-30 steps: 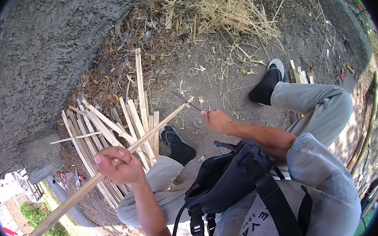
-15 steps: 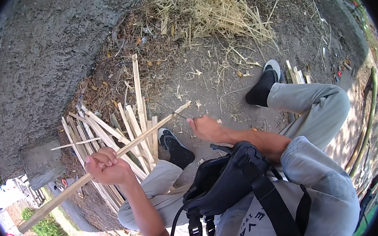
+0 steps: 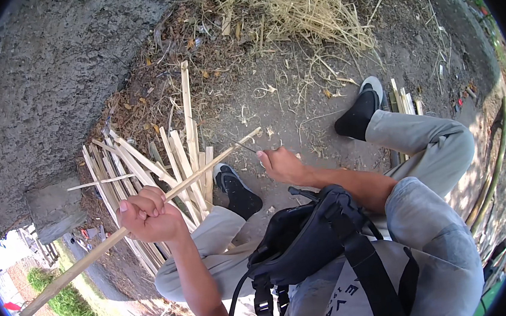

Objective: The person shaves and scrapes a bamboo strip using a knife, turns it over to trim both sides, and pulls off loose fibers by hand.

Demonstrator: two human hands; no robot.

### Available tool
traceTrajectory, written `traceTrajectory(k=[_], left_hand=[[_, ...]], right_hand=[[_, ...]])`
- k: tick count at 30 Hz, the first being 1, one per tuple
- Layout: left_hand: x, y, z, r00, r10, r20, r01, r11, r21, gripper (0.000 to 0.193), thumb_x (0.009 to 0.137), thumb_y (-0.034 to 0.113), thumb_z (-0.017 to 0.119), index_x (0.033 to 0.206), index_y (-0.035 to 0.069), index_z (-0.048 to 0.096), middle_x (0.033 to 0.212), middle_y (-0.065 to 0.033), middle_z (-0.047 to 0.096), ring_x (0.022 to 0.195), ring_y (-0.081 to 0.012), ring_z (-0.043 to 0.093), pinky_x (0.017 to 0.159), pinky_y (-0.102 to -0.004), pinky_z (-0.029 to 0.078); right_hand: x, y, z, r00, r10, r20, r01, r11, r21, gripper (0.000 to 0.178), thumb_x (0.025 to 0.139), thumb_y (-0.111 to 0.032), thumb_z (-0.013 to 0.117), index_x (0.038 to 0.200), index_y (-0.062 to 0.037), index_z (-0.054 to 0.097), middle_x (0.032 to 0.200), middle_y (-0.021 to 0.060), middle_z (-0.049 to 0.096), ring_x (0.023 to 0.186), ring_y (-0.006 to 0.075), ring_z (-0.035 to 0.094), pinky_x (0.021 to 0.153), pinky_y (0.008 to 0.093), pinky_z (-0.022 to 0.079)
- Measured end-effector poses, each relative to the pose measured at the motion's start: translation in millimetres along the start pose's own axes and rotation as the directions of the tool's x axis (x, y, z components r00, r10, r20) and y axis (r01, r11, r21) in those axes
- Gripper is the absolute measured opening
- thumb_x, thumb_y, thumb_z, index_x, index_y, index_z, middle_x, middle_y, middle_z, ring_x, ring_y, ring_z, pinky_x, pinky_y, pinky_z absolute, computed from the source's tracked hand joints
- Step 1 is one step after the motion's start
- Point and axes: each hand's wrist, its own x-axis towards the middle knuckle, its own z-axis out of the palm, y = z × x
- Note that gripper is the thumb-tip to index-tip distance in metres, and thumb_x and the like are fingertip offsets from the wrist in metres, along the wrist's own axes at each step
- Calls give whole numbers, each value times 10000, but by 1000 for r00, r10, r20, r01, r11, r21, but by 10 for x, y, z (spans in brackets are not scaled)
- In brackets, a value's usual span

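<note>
we see the left hand (image 3: pixel 151 218) closed in a fist, fingers curled and clamped round a long pale wooden stick (image 3: pixel 206 169). its forearm rises from the lower edge, leaning slightly left.

we note that the stick slants from lower left up to the centre; the left hand grips it near mid-length. in view it crosses a heap of split wooden strips (image 3: pixel 143 161), and its upper end shows against bare ground past the left foot (image 3: pixel 241 198).

we find the right arm bent at the elbow, forearm angled up and leftward beyond a black bag (image 3: pixel 304 232). the right hand (image 3: pixel 283 164) has its fingers folded together on a thin-bladed knife (image 3: pixel 250 148), thumb forward toward the blade; the handle is hidden in the grip. the blade crosses the stick near its upper end; we cannot tell whether the edge bites into the wood.
</note>
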Motion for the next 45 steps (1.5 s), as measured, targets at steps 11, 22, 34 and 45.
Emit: traceTrajectory(k=[11, 22, 34, 45], left_hand=[[-12, 43, -58, 1000, -7, -19, 8, 998, 56, 447, 979, 216, 388, 557, 159, 252, 445, 12, 219, 368, -100, 226, 418, -278, 258], [14, 7, 1, 1000, -4, -26, 5, 1000, 12, 460, 986, 195, 411, 551, 158, 264, 446, 20, 203, 367, -97, 202, 406, -275, 240], [113, -77, -90, 976, -3, -219, 24, 995, 92, 468, 990, 233, 448, 563, 157, 272, 468, 18, 219, 401, -103, 241, 436, -270, 244], [44, -54, -99, 985, -22, -172, 33, 997, 64, 474, 996, 238, 451, 564, 139, 285, 475, 14, 227, 405, -106, 237, 433, -273, 241]], right_hand=[[31, -16, 301, 996, -93, -12, 93, 994, 58, 556, 1038, -375, 314, 890, 31, 663, 748, 331, 629, 769, 515, 638, 747, 568, 527], [-90, 243, 283, 1000, 13, -16, -13, 1000, 23, 566, 1032, -378, 319, 899, 49, 665, 789, 324, 644, 788, 508, 645, 745, 555, 538], [-102, 181, 251, 997, 69, 41, -69, 998, -13, 560, 1024, -372, 345, 876, 54, 676, 844, 343, 643, 813, 509, 645, 772, 560, 528], [-45, 766, 324, 982, 186, 30, -181, 975, -128, 559, 1022, -383, 349, 870, 44, 677, 837, 316, 658, 805, 496, 654, 775, 555, 529]])
